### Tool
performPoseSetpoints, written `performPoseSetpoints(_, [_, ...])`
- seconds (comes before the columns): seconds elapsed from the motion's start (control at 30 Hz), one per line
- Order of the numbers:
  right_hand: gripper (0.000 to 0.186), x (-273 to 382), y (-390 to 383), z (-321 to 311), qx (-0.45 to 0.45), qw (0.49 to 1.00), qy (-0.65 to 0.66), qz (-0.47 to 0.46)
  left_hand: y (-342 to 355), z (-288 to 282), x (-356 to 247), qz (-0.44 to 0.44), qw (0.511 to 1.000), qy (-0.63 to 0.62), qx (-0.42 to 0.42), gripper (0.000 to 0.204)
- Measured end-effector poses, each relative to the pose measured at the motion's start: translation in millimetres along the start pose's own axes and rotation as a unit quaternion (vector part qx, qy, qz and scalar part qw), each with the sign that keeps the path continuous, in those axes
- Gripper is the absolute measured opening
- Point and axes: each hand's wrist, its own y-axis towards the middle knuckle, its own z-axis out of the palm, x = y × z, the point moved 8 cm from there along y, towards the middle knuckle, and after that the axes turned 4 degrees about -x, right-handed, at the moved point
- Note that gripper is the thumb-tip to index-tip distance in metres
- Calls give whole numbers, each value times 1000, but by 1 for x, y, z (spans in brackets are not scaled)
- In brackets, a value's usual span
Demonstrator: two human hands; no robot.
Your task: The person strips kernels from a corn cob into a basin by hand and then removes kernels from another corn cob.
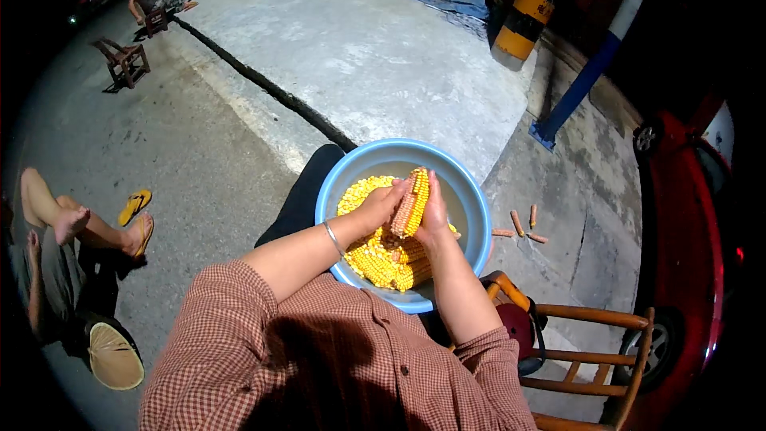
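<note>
Holding a half-shelled ear of maize [413,206] in both hands, above the inside of a basin. Wrapped from the left by the left hand [380,207], steadied along the right side by the right hand [436,209]; grasped by both, with about equal nearness to each. Tilted along its length, from lower left near the body to upper right and away. Turned with bare, pinkish cob leftward and yellow kernel rows rightward; to judge by the grip, ruled chiefly by that lengthwise boundary between the two palms. Impossible to tell how the fingertips press behind the ear. Just below, inside the round blue plastic basin [483,219], heaped with loose kernels [364,191] and more yellow ears [378,262]. Farther right, outside the rim, scattered on the concrete with stripped cobs [518,224].
</note>
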Motion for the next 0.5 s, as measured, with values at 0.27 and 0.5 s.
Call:
performPoseSetpoints(0.27, [59,-3,-2,6,26,993,-116,-14,2,3,2,67,996,53,40,45])
performPoseSetpoints(0.5, [51,-4,5,1,20,999,-44,-16,2,-3,2,84,995,61,0,49])
